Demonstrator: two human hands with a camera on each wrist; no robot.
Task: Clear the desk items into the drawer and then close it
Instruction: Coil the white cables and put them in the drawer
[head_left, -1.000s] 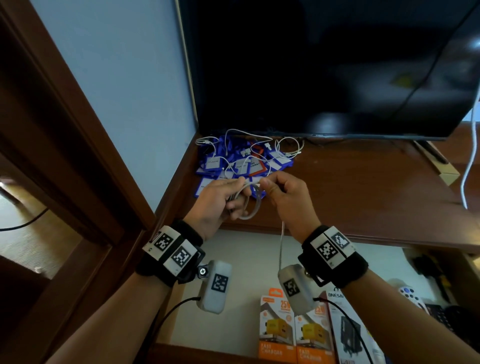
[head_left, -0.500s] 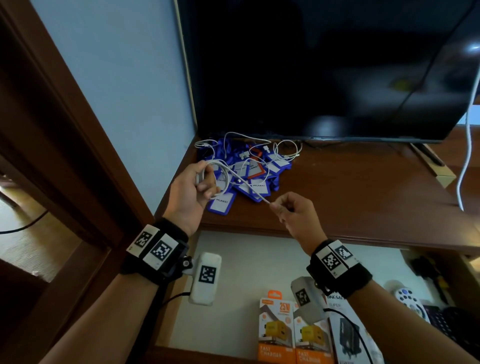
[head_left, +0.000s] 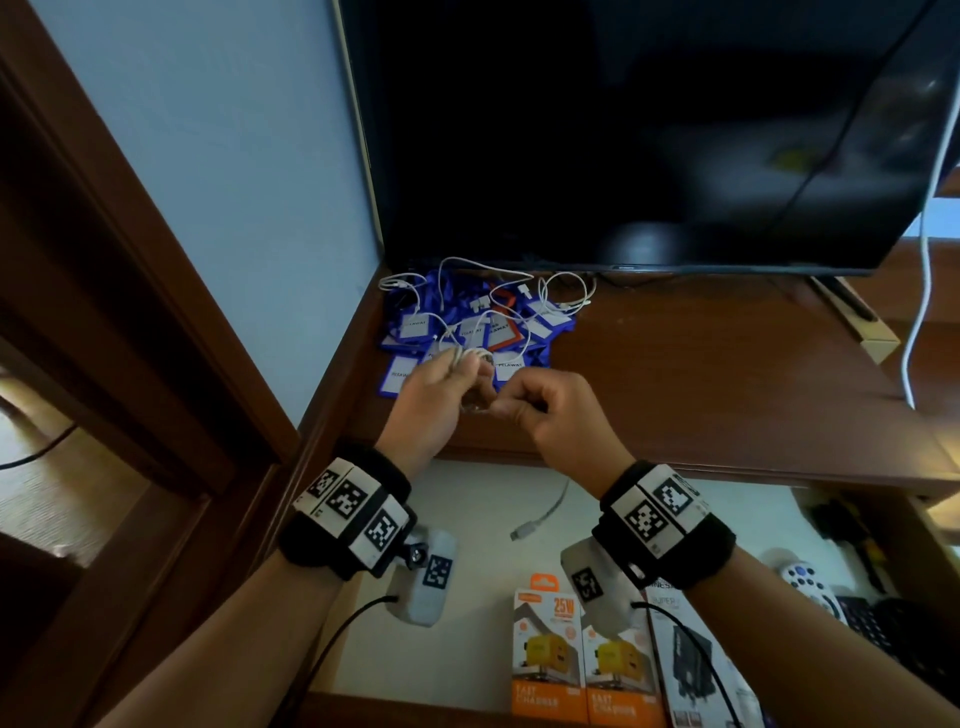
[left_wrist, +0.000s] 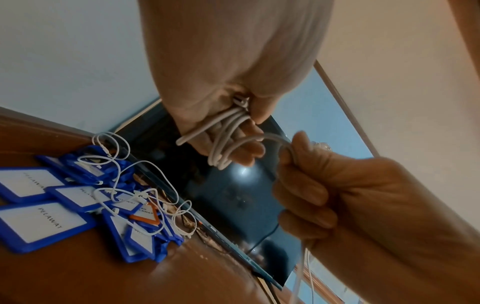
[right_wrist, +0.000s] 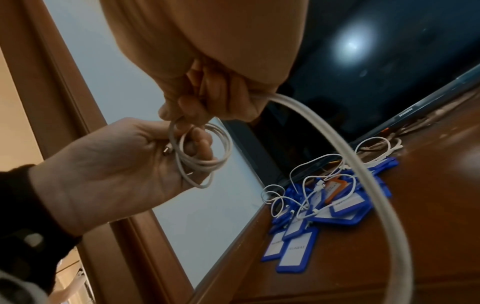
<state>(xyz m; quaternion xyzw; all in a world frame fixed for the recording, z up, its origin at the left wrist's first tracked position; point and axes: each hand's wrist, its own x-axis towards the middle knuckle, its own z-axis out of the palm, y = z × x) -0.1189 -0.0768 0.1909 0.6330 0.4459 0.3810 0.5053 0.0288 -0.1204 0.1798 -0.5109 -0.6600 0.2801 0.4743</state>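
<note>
Since half a second ago the hands have come together over the desk edge: the right hand (head_left: 553, 410), then apart and pulling a strand taut, now meets the left hand (head_left: 434, 397), and the cable's free end dangles over the open drawer.

The TV (head_left: 649, 130), a glossy black slab, fills the top of the head view, cut off at top and right. Below it the desk (head_left: 701, 374) is smooth dark-brown wood with a sheen. The drawer (head_left: 467, 597) is pale inside, its right part in shadow, where dark items are hard to make out; the boxes (head_left: 582, 665) at its near edge, printed card in orange and white, are cut off by the frame.

In the desk's back left corner lies a heap of tags (head_left: 467, 338), flat rectangles with blue plastic rims and white inserts, one rimmed orange, with thin white cords (head_left: 488, 291) looped over them.

The left hand's fingers curl round a coil (right_wrist: 200, 152) of round, matte grey-white cable, a metal plug showing in the palm. The right hand is fisted on the cable's strand (right_wrist: 337, 148), which arcs from it and runs out of frame; its plug (head_left: 519, 532) hangs blurred above the drawer floor.
</note>
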